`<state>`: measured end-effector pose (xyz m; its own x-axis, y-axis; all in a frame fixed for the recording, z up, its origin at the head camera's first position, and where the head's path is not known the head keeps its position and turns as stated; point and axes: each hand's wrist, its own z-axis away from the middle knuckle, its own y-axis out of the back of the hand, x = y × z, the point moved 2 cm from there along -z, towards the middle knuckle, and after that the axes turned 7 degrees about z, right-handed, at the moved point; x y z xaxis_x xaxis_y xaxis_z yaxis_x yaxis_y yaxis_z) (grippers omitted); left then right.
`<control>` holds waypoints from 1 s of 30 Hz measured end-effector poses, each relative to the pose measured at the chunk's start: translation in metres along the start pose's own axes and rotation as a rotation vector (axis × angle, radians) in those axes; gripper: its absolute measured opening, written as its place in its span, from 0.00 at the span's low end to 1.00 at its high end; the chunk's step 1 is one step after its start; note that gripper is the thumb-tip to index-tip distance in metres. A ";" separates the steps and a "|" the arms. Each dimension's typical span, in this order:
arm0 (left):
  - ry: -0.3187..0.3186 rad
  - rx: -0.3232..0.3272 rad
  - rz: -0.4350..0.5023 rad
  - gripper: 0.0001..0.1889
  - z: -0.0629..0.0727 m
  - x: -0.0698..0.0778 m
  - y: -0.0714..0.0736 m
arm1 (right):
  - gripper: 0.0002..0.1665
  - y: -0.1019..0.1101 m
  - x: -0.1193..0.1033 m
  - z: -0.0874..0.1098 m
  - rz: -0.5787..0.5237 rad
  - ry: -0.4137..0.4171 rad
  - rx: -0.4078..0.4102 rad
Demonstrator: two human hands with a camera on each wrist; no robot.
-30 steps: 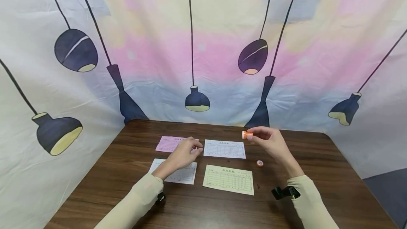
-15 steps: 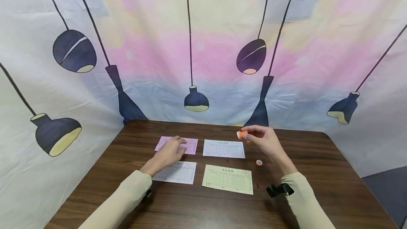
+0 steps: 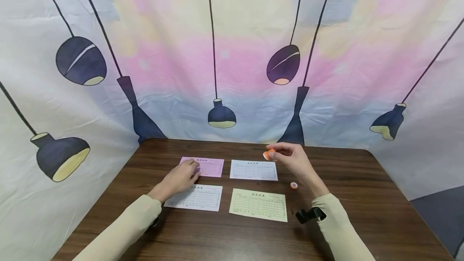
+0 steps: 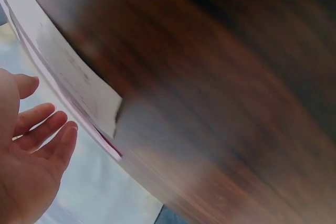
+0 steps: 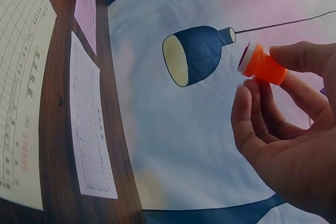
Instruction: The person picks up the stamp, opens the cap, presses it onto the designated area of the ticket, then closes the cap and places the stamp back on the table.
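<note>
My right hand [image 3: 294, 165] pinches a small orange stamp [image 5: 268, 67] between thumb and fingers, above the far edge of the white form [image 3: 253, 170]. In the right wrist view, the stamp's white rim and dark pink face point away from the palm. On the left, my left hand [image 3: 179, 177] hovers at or over the left part of the pink form [image 3: 212, 167], its fingers loosely bent and holding nothing. Whether its fingertips touch the paper cannot be told. A small round orange-and-white cap [image 3: 294, 186] lies on the table near my right wrist.
A second white form [image 3: 203, 199] lies nearer, partly under my left hand in the head view. Right of it is a yellow-green form [image 3: 258, 206]. All lie on a dark wooden table [image 3: 224, 239], with a lamp-printed cloth [image 3: 174, 51] behind.
My left hand has moved left, from beside the pink form's right edge to its left part. The right hand has shifted slightly left with the stamp, which now tilts more downward.
</note>
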<state>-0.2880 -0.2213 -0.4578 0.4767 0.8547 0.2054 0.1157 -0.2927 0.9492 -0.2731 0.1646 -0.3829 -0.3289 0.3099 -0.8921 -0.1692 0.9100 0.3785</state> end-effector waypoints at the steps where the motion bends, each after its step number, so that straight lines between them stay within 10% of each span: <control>1: -0.006 -0.001 -0.009 0.15 0.000 -0.001 0.000 | 0.20 -0.001 0.000 0.000 -0.007 0.003 0.000; 12: -0.013 -0.016 -0.076 0.19 0.004 -0.022 0.008 | 0.19 -0.023 -0.004 -0.008 -0.020 -0.005 -0.006; 30: 0.129 -0.266 0.001 0.41 0.018 -0.048 0.007 | 0.17 -0.070 -0.014 -0.024 -0.030 -0.004 -0.060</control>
<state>-0.2941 -0.2720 -0.4655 0.3597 0.9070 0.2191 -0.1251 -0.1858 0.9746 -0.2785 0.0900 -0.3907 -0.3192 0.2837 -0.9042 -0.2344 0.9009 0.3654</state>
